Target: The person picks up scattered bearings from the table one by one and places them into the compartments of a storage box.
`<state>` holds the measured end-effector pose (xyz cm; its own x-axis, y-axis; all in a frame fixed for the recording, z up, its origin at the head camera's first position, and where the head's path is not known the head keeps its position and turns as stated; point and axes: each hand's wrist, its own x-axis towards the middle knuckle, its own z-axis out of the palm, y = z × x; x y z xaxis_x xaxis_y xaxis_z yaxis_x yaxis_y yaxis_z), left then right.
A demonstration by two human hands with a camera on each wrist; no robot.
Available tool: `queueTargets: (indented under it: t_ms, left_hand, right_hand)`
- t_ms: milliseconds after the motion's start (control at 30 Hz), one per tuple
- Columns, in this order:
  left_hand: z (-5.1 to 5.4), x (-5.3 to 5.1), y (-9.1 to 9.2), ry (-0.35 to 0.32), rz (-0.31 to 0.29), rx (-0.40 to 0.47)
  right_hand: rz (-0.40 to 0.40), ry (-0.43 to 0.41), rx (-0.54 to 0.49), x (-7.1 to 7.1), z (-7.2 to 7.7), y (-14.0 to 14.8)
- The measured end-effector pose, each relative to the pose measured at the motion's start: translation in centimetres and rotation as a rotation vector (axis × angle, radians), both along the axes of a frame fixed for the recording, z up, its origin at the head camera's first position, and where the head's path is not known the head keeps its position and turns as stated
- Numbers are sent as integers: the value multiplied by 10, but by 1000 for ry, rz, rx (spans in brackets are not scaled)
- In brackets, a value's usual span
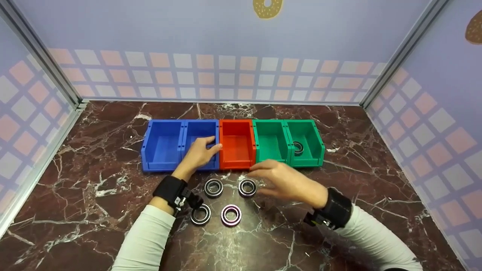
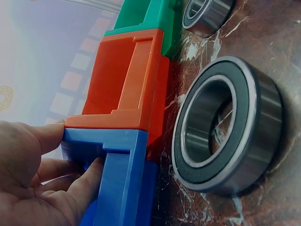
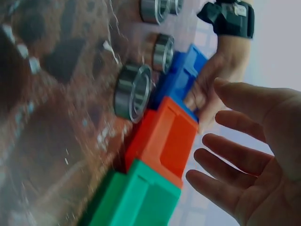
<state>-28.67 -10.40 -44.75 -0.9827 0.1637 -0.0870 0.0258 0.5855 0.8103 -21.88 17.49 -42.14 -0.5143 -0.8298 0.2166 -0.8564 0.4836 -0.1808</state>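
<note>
A: Your left hand dips its fingers into the inner blue plastic bin, thumb touching the rim beside the red plastic bin.

B: Those fingers bend loosely, apart from your thumb, with nothing visible in them. And your right hand?

A: Loosely spread and holding nothing, over the dark-red marbled tabletop, just beside a silver-and-black ring bearing.

B: You've three more there: a second silver-and-black bearing left of it, a third silver-and-black bearing nearer you, and a purple-faced ring bearing right of that.

A: Another dark ring bearing sits inside your outer green plastic bin.
</note>
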Motion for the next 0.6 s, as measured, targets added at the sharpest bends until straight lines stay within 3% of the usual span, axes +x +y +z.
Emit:
queueTargets:
  t_ms: [200,400,600]
  left_hand:
    - [0,0,0,1,-2,-6]
    - [0,0,0,24,-6,-12]
    - [0,1,-1,1,-1,4]
  right_hand:
    - [75,5,69,1,-14,-9]
    - [90,-35,114,0,-26,-13]
    - [95,-41,142,-2,-31,-16]
